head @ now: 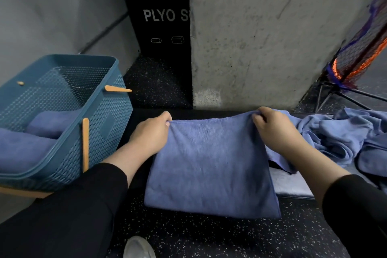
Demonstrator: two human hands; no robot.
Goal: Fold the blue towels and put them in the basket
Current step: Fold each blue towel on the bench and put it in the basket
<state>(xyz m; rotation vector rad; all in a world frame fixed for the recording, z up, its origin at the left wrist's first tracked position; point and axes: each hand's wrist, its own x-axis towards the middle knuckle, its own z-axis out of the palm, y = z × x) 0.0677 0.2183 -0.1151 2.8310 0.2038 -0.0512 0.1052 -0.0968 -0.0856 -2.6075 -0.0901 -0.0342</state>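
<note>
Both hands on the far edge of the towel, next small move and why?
Probably fold the far edge toward the near edge. Left hand and right hand pinch the far corners of the towel, which looks too wide beside the folded towels in the basket.

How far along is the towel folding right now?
Partway. Done: at least two folded towels already lie in the blue basket. In hand: the left hand and right hand each pinch a far corner of the towel spread on the floor, mid-fold. Left: a crumpled pile of towels on the right is not yet folded.
</note>
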